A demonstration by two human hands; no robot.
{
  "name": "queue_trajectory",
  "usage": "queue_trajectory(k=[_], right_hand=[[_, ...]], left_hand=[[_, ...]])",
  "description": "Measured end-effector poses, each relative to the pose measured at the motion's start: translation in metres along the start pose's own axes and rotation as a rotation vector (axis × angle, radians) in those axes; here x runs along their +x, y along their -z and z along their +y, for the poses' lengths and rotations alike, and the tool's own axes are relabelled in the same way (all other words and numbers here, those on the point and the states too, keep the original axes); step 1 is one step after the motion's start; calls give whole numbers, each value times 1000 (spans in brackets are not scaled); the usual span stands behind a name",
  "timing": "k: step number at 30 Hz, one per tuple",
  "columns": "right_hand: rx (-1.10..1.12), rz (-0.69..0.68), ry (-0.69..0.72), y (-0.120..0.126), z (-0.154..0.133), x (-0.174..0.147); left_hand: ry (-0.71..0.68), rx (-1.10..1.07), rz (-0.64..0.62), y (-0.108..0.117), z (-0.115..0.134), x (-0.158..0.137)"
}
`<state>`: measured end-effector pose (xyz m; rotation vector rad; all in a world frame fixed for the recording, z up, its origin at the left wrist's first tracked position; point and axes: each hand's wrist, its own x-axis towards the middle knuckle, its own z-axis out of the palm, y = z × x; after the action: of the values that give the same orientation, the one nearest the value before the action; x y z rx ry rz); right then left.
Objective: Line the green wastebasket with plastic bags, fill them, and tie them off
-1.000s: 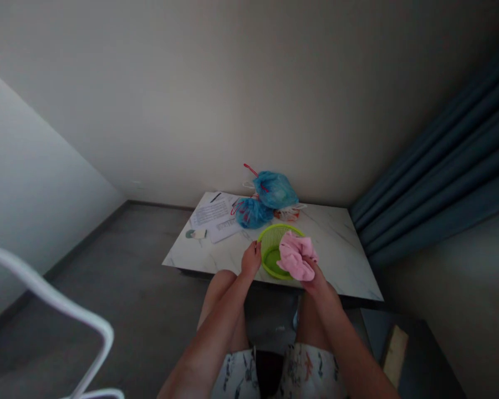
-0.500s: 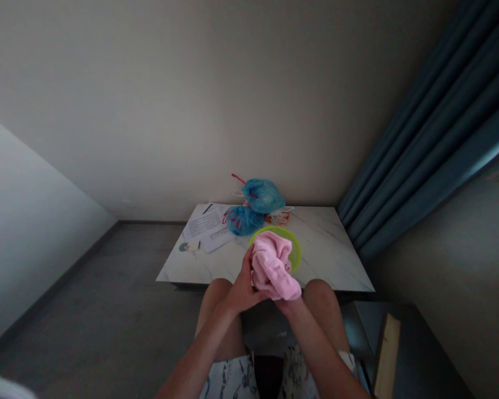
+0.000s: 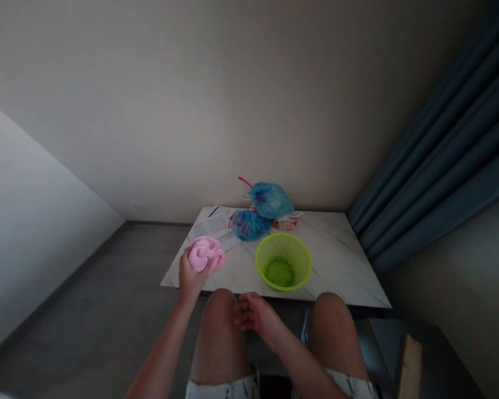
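A bunched-up pink cloth (image 3: 208, 254) is gripped in my left hand (image 3: 191, 277), above the front left part of the marble-patterned table (image 3: 336, 255). My right hand (image 3: 253, 316) hovers over my knees with its fingers loosely curled and apart, holding nothing. Just beyond it on the table stands a lime-green plastic basket (image 3: 304, 265), upright, with nothing visible inside. Behind the basket lie two blue plastic bags (image 3: 271, 199) with red ties, one resting partly on the other.
Printed papers (image 3: 210, 226) lie on the table's left side. An orange-and-white packet (image 3: 286, 223) sits under the bags. Blue curtains (image 3: 432, 166) hang at the right. A wooden piece (image 3: 410, 366) rests on a dark surface at lower right.
My left hand has carried the pink cloth leftward, away from the basket. My right hand has let go of the cloth and dropped back toward my knees. The basket is now uncovered to view.
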<state>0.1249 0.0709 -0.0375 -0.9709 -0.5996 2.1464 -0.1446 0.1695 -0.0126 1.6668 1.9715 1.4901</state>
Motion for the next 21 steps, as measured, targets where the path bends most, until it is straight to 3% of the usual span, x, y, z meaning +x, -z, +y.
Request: queue_trajectory(k=[3,6,11,13,17,21], right_hand=[[-50,38,30,36,-7,-18],[-79,101,68,70,-23,-41],[-119,144,105,101,-60,-72],[-177,158,114,104,-77,-76],[-377,191,187,109,-121,-67],[-594,232,363,121,-193,-11]], left_hand=[[-5,186,-37,-14,-50,34],[21,321,-121,-37,-105,47],[54,456,-388,-80,-190,26],[97,484,-435,-92,-214,13],[73,518,-453,-102,-246,-1],[-32,448,-433,-97,-273,5]])
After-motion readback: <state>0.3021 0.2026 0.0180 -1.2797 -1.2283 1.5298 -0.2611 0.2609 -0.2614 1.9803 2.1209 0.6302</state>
